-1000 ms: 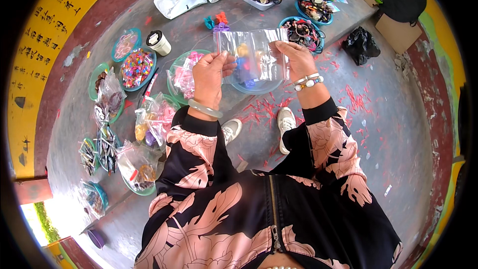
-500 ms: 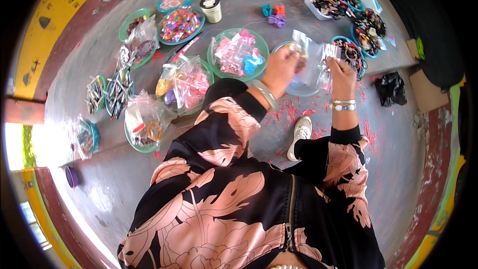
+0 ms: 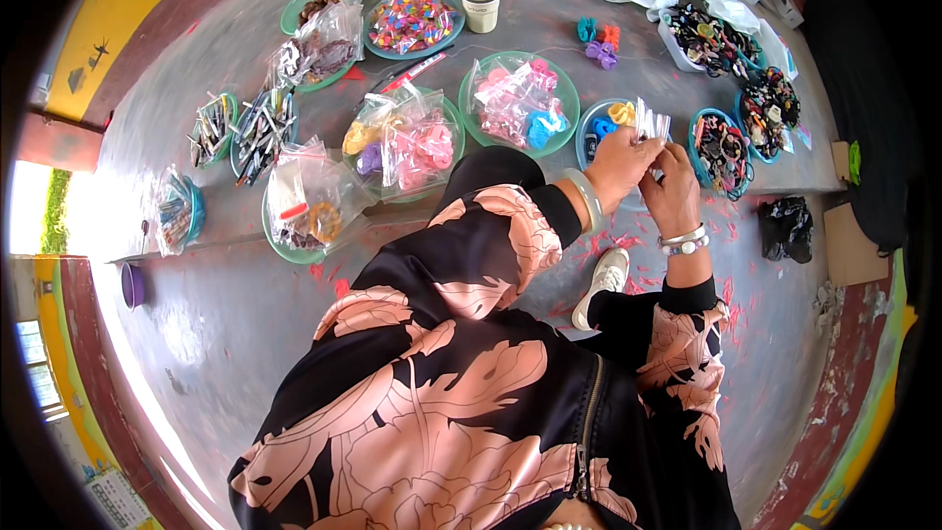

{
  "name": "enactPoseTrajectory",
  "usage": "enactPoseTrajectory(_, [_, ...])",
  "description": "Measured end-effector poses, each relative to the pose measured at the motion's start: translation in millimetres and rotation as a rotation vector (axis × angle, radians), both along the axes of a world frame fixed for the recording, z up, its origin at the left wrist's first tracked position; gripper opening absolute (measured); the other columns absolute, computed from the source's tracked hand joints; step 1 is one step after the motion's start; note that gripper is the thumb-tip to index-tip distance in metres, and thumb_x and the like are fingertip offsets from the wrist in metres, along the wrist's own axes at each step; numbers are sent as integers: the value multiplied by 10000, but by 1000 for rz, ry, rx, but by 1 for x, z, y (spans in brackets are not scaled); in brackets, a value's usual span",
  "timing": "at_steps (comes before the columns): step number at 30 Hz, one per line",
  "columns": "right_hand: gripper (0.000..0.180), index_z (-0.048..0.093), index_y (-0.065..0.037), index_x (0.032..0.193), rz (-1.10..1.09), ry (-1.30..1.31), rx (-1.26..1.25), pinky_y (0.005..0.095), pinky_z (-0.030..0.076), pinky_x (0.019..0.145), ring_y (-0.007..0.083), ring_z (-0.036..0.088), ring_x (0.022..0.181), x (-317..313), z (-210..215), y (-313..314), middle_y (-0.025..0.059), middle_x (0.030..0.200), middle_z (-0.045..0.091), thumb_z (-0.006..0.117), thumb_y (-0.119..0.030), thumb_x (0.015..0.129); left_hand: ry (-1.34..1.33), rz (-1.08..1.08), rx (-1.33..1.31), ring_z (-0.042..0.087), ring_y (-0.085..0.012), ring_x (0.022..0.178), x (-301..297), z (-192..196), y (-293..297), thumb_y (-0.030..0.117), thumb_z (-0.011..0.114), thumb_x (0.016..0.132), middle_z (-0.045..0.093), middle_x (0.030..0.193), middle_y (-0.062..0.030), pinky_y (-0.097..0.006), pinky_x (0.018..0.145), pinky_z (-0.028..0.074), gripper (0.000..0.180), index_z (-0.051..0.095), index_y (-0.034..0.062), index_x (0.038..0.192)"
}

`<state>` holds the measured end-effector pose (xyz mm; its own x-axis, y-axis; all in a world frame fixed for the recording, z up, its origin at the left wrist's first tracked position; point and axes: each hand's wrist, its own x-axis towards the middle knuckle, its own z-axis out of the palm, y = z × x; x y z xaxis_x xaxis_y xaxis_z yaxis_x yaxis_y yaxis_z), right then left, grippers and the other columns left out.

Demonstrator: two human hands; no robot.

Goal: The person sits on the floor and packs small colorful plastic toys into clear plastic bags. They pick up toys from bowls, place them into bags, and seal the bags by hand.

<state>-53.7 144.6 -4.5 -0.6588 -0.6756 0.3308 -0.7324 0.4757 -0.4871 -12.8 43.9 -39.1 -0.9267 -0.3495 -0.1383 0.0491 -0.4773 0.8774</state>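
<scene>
Both hands, left hand [image 3: 620, 169] and right hand [image 3: 673, 194], meet at upper right, fingers pinching what looks like a crinkly clear plastic bag [image 3: 652, 124] above a round blue bowl [image 3: 595, 124].

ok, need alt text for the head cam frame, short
Seen from above, a person in a black jacket with pink leaf print holds a small clear plastic bag between left hand and right hand. Beyond the hands, round green and blue trays of colourful hair accessories, many bagged, spread across a grey concrete floor.
</scene>
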Motion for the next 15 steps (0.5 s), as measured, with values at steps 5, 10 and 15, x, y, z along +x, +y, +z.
enactPoseTrajectory(5, [330,594,4,1033,61,-235,-104,297,467,598,237,586,806,0,2,-1,132,982,576,630,-104,723,8,125,109,540,-110,715,-5,-12,-2,125,457,869,573,817,-66,-263,619,437,190,553,-39,861])
enactPoseTrajectory(10, [218,616,-8,1015,-152,-719,-584,189,414,529,76,564,617,-20,-5,11,12,759,612,567,-3,803,49,118,136,564,-122,661,-6,-17,-3,112,447,881,581,784,-71,-247,583,459,191,553,-45,856])
enactPoseTrajectory(15, [259,564,-6,1020,-150,-700,-748,188,416,506,80,563,604,-26,-5,14,39,765,626,574,52,768,34,106,57,586,-114,626,-1,3,-1,108,464,883,603,734,-68,-246,547,473,202,570,-56,830])
